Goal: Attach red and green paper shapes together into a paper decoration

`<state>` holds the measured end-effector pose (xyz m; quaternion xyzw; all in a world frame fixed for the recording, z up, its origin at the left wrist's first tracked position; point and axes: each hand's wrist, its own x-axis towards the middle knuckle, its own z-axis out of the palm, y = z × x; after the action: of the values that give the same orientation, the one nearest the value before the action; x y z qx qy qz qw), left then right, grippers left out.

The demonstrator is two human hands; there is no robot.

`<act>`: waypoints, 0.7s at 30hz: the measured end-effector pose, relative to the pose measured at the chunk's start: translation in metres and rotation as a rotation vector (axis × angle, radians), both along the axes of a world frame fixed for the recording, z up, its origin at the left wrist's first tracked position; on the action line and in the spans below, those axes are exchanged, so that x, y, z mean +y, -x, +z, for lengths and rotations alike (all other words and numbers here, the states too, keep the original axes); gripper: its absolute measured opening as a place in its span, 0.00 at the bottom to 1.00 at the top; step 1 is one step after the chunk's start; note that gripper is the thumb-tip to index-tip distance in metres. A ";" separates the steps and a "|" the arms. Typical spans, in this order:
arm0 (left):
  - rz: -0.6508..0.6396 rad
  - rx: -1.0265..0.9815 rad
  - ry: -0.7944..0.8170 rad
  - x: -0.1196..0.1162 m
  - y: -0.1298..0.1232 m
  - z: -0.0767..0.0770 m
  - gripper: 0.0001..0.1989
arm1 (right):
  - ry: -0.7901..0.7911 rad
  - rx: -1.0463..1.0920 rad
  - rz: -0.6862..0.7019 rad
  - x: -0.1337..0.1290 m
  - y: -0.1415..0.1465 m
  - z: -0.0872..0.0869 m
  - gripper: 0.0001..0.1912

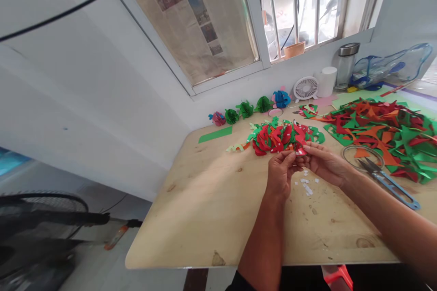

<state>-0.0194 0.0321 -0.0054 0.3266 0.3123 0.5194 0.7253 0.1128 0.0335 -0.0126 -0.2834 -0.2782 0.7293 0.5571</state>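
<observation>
My left hand [280, 172] and my right hand [321, 162] meet over the table, fingers pinched on a small red paper piece [301, 151] with a white patch on it. Just behind them lies a pile of red, green and orange paper cutouts [273, 138], several with small white squares on them. A pale green cutout [235, 148] sits at the pile's left end. Small white paper bits [308, 189] are scattered on the wooden table [205, 200] in front of my hands.
Blue-handled snips [392, 184] and a wire ring [344, 152] lie at the right, by a large heap of paper scraps [389, 132]. Along the wall stand honeycomb paper figures [246, 109], a white fan [306, 88] and a glass bottle [345, 67].
</observation>
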 end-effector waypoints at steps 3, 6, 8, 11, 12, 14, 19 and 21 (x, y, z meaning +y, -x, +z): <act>0.072 0.036 -0.064 0.000 -0.003 -0.001 0.11 | 0.009 0.063 0.012 0.000 0.003 -0.001 0.04; 0.156 0.187 -0.226 -0.002 -0.003 -0.001 0.10 | 0.025 0.104 0.011 0.000 0.003 -0.001 0.03; 0.233 0.375 -0.378 -0.004 -0.002 0.000 0.08 | 0.041 0.123 -0.004 0.000 0.003 -0.001 0.04; 0.367 0.690 -0.596 -0.007 0.000 0.000 0.08 | 0.050 0.123 -0.035 0.000 0.001 -0.002 0.05; 0.403 0.771 -0.659 -0.008 0.000 -0.001 0.07 | 0.051 0.116 -0.041 0.000 0.001 -0.002 0.05; 0.462 0.887 -0.760 -0.008 0.001 -0.002 0.07 | 0.056 0.102 -0.046 0.000 0.000 -0.003 0.05; 0.583 1.050 -0.939 -0.005 0.000 -0.008 0.07 | 0.072 0.106 -0.051 0.001 0.000 -0.004 0.05; 0.606 1.095 -1.003 -0.005 0.000 -0.010 0.07 | 0.075 0.105 -0.058 0.002 0.000 -0.005 0.06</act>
<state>-0.0195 0.0275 -0.0150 0.7231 0.4283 0.5381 0.0635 0.1132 0.0355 -0.0175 -0.2732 -0.2126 0.7367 0.5809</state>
